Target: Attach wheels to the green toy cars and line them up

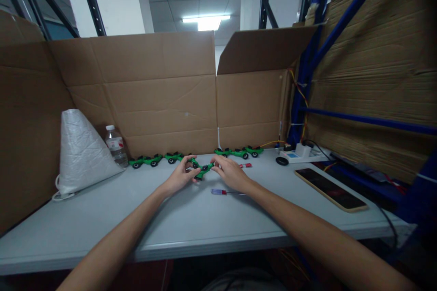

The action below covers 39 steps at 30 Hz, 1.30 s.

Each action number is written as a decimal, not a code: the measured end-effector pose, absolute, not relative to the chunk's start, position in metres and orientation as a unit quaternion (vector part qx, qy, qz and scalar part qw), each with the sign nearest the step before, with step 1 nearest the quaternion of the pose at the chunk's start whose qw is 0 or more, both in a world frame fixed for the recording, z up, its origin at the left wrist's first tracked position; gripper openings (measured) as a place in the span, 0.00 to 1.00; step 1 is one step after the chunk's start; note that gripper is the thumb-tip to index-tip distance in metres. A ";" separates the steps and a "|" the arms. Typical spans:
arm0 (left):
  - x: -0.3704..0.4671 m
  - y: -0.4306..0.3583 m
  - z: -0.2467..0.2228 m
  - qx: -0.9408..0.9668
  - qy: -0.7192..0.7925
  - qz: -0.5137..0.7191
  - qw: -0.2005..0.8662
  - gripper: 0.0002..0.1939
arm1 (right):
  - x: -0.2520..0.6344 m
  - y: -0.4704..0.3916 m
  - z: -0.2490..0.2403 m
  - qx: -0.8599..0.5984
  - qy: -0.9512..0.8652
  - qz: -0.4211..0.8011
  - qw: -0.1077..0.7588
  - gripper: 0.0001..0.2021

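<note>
Between my two hands, a green toy car (204,171) with black parts is held up over the middle of the table. My left hand (181,173) grips its left side, fingers and thumb closed on it. The fingers of my right hand (229,172) pinch its right end. Below the hands lies a screwdriver (219,192) with a clear and red handle, its shaft pointing right. A red marker-like item (246,165) lies just beyond my right hand. Several more green cars stand along the cardboard, among them one at the left (145,161) and one at the right (253,151).
On the white table (177,232), a silver foil bag (82,154) and a water bottle (116,145) stand at the left. To the right lie a phone (330,188), a black ring (282,161) and a power strip (303,154). Cardboard (160,100) walls the back.
</note>
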<state>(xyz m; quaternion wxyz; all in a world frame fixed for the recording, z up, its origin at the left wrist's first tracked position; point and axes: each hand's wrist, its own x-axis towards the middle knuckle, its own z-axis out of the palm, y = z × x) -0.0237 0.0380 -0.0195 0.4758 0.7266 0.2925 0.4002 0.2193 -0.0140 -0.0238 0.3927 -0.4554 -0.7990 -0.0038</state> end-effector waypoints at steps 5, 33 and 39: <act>-0.027 0.040 -0.023 0.780 0.303 0.402 0.372 0.32 | 0.219 -0.013 -0.024 -0.450 -0.792 -0.015 0.413 0.06; -0.040 0.037 -0.019 0.854 0.398 0.317 0.113 0.27 | 0.219 0.000 -0.040 -0.413 -0.784 0.108 0.450 0.31; -0.039 0.033 -0.015 0.868 0.358 0.324 0.119 0.26 | 0.224 0.001 -0.034 -0.472 -0.768 0.042 0.431 0.10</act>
